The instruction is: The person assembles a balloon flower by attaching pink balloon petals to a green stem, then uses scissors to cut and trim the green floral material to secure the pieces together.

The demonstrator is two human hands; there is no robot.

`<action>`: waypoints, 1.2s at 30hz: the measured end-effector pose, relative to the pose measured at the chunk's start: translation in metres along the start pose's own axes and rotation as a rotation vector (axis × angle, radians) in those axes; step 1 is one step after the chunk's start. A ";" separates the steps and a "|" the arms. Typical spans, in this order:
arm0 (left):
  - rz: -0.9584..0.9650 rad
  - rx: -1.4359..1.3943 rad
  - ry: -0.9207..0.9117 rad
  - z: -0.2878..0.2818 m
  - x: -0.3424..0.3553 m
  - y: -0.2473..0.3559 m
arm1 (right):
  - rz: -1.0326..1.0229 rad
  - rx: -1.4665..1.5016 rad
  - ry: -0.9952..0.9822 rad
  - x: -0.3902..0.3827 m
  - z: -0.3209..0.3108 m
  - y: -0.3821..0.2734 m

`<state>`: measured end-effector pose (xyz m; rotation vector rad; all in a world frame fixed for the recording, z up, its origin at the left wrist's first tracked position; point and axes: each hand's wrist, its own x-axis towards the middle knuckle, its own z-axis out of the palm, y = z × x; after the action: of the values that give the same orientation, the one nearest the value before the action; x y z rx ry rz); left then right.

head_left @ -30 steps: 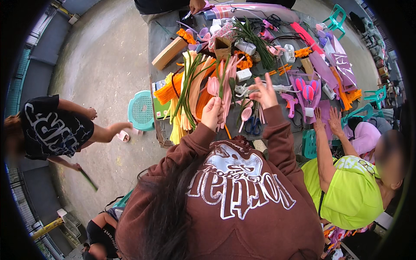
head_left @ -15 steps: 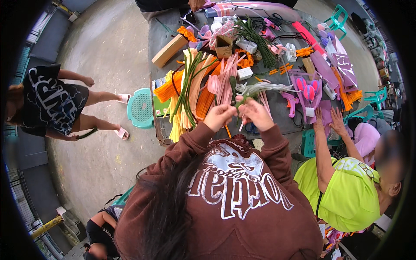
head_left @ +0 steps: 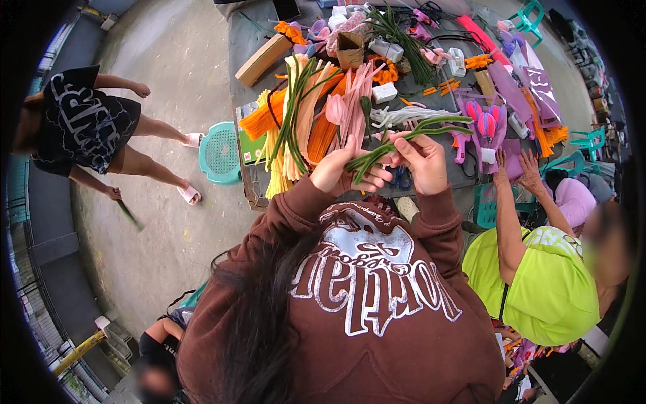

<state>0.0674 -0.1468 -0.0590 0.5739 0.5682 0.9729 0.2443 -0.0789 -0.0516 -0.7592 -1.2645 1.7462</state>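
A small bunch of green pipe cleaners lies across both my hands above the table's near edge, its long ends pointing right. My left hand holds the left end, the stems crossing its fingers. With thumb and fingers, my right hand pinches the same bunch farther along. Just beyond them, white pipe cleaners and a pink pipe-cleaner tulip rest on the table. Bundles of orange, pink and yellow pipe cleaners spread out beyond my left hand, with more green ones over them.
Across the grey table lie a cardboard box, a purple glue gun and wrapped pink flowers. At right, a person in a yellow-green shirt reaches onto the table. A teal stool stands left, near another person.
The green pipe cleaners, mostly hidden before, now stretch sideways across my hands. My right hand has shifted right and my left hand has opened more. The view has shifted slightly.
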 end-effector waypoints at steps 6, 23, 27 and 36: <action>-0.136 -0.115 -0.038 -0.001 -0.011 0.007 | -0.037 -0.103 -0.109 -0.003 0.009 -0.012; 0.170 0.352 0.107 -0.001 -0.020 0.027 | 0.051 -0.059 -0.142 0.011 0.034 -0.017; 0.128 0.384 0.121 -0.007 -0.018 0.035 | 0.075 -0.037 -0.125 0.018 0.042 -0.021; 0.092 0.255 0.075 -0.016 -0.010 0.047 | 0.115 -0.050 -0.033 0.034 0.054 -0.022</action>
<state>0.0245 -0.1319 -0.0373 0.7991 0.7439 1.0193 0.1890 -0.0705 -0.0137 -0.8499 -1.3141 1.8316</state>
